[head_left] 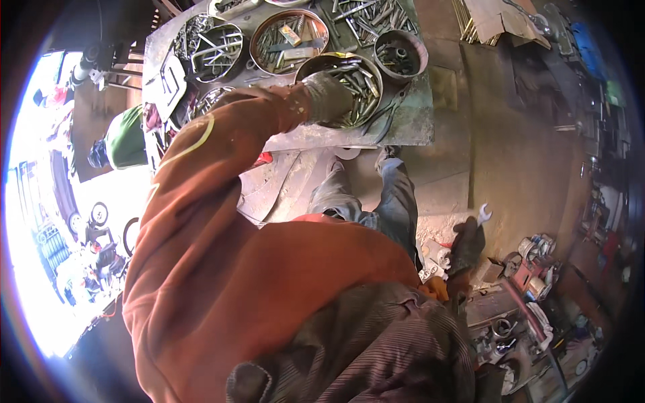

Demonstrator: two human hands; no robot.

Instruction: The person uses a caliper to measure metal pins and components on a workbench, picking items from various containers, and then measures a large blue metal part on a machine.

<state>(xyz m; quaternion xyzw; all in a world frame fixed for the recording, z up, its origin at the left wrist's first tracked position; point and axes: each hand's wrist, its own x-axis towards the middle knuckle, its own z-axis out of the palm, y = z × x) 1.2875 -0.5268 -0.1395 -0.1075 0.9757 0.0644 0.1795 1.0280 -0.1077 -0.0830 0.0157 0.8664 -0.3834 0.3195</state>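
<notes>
My left hand (328, 97), in a grey glove, reaches into a round tin (381, 94) filled with long metal pieces (363, 84) that look like bits or taps. Its fingers are hidden among them. Down by my right side, my gloved right hand (468, 245) is closed around a wrench (484, 213), whose open-ended jaw sticks out past the fingers. Pliers (388, 119) lie on the table just right of the tin.
Other tins crowd the metal table (416, 124): a brown one (328, 33), a deep one (423, 62) and one with rods (218, 50). A person in green (126, 138) is at left, near a bright opening. A cluttered bench (494, 305) stands at right; cardboard (500, 20) lies beyond.
</notes>
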